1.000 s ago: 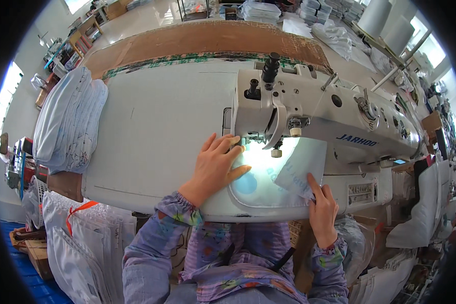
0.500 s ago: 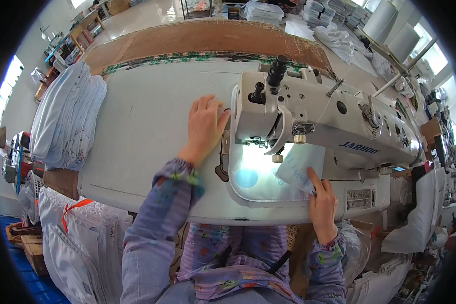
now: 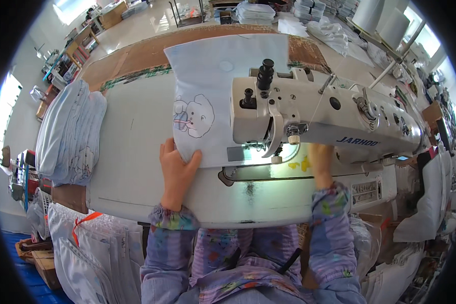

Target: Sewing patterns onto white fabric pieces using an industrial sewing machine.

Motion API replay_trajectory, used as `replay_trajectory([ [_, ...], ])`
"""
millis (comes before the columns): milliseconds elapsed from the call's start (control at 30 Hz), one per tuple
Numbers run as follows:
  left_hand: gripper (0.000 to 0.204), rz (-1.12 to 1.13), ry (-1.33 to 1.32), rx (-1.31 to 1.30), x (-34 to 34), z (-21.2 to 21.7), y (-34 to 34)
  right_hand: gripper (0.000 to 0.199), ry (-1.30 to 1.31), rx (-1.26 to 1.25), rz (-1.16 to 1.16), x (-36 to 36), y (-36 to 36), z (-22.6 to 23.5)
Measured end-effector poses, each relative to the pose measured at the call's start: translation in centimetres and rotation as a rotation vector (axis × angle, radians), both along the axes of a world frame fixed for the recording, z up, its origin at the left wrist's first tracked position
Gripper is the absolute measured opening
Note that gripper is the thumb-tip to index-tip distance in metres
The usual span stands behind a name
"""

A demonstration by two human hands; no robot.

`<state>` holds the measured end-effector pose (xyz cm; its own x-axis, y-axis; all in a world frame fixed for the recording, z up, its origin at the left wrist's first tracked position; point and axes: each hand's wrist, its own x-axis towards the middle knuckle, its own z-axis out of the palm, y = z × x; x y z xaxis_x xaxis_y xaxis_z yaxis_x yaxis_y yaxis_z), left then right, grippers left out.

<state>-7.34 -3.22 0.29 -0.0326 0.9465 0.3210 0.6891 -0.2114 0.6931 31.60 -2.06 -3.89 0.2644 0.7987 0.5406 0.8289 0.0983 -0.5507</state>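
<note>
A white fabric panel with a printed cartoon puppy lies across the table, left of and behind the head of the sewing machine. My left hand grips its near left corner, thumb on top of the cloth and the other fingers along the edge. The panel's near edge runs up to the lit needle area. My right hand reaches beneath the machine's arm, to the right of the needle. Its fingers are hidden behind the arm, so what they touch cannot be made out.
Folded printed fabric pieces are stacked at the table's left end. White cloths hang below the near left edge. Beyond the table lies a brown board. Thread cones stand at far right.
The panel under the machine now spreads out to the left and far side, its puppy print showing. My left hand has come nearer to me, and my right hand has gone under the machine arm.
</note>
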Motion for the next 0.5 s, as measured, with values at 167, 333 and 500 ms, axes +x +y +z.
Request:
replay_trajectory([
  [167, 0.034, 0.036, 0.217, 0.079, 1.3, 0.1, 1.3, 0.017, -0.07, -0.057, 0.248, -5.4, -4.1, 4.1],
  [333, 0.035, 0.039, 0.254, 0.083, 2.0, -1.2, 2.3, 0.018, -0.097, -0.072, 0.221, -4.4, -3.7, 3.7],
  [500, 0.032, 0.054, 0.311, 0.137, 1.9, -0.9, 4.3, 0.023, -0.098, -0.086, 0.192, -4.5, -3.5, 3.4],
])
